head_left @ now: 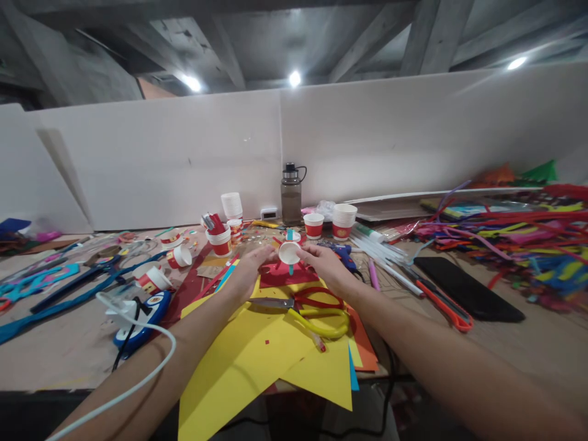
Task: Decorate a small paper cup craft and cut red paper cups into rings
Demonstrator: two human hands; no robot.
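Observation:
A small white paper cup lies tilted with its mouth toward me, red and teal strips sticking out around it. My left hand has its fingertips closed at the cup's left side, by a red strip. On the opposite side, my right hand pinches the rim with thumb and fingers. Below the cup is a piece of red paper. Scissors with red and yellow handles rest nearer to me, on sheets of yellow paper.
Behind stand a water bottle and stacked paper cups. To the right lie a utility knife, a black phone and colourful pipe cleaners. On the left are a blue power strip and a white cable crossing my forearm.

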